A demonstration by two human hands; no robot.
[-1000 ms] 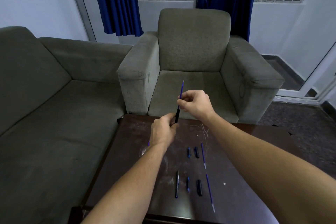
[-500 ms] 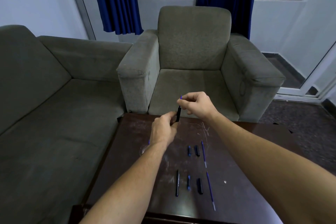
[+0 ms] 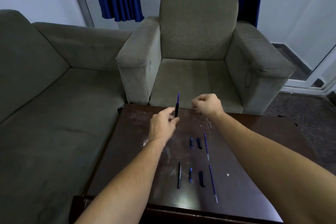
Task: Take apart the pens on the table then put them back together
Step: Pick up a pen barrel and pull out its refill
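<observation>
The left hand [image 3: 162,123] pinches the lower end of a black pen barrel [image 3: 176,112] between thumb and fingertips, just above centre frame; the barrel stands nearly upright, and a blue refill [image 3: 178,97] pokes out of its top. The right hand [image 3: 207,105], to the right of it and apart from the pen, is curled into a loose fist; whether it grips anything small cannot be told. Both hands hover over the far edge of the dark wooden table [image 3: 245,151], with the armchair [image 3: 198,45] seat directly behind and open air between the two hands. Lower in the frame, loose parts lie on the tabletop in two rows: a small blue piece [image 3: 191,142], a black cap [image 3: 199,143] and a thin blue refill [image 3: 206,145] in the upper row; a black barrel [image 3: 179,174], another blue piece [image 3: 190,175], another black cap [image 3: 201,178] and a second refill [image 3: 212,182] nearer the front edge. The right half of the tabletop is bare. No writing can be read on any part.
</observation>
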